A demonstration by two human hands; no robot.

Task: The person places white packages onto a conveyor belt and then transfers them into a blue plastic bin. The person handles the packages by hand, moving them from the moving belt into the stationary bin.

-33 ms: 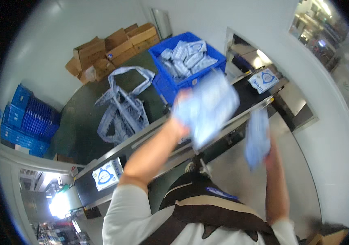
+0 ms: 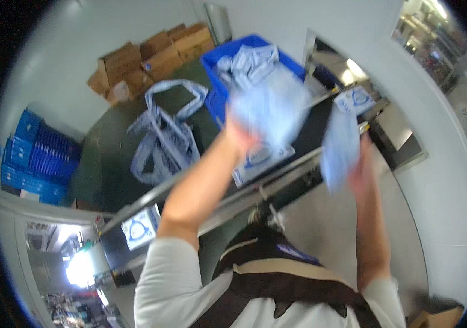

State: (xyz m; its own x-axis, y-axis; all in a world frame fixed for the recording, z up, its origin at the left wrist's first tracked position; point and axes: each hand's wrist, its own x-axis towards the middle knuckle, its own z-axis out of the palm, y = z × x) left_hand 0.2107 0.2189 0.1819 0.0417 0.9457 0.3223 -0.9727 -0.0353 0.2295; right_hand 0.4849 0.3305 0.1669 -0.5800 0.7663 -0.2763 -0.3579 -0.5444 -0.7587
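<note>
Above the conveyor belt point(image 2: 305, 143), my left hand point(image 2: 238, 135) is closed on the edge of a light-blue plastic packet point(image 2: 273, 112), smeared by motion. Further right, my right hand point(image 2: 362, 170) grips another light-blue packet point(image 2: 338, 150), also blurred and hanging upright over the belt's near edge. Below the left-hand packet, a white packet with blue print point(image 2: 252, 170) lies on the belt, partly hidden. One more printed packet point(image 2: 138, 228) rests on the belt at the left. Partly covered by the right-hand packet, a similar packet point(image 2: 360, 100) lies at the belt's right end.
A blue crate point(image 2: 211, 63) of light-blue packets stands behind the belt. On the dark green table point(image 2: 105, 164) are a heap of crumpled blue film strips point(image 2: 162, 131), brown cardboard boxes point(image 2: 119, 65) and stacked blue baskets point(image 2: 39, 158). The belt meets a wall opening point(image 2: 329, 60).
Both hands have moved away from me with their packets, the right one more plainly. The printed packet below my left hand now shows on the belt. The view has shifted slightly.
</note>
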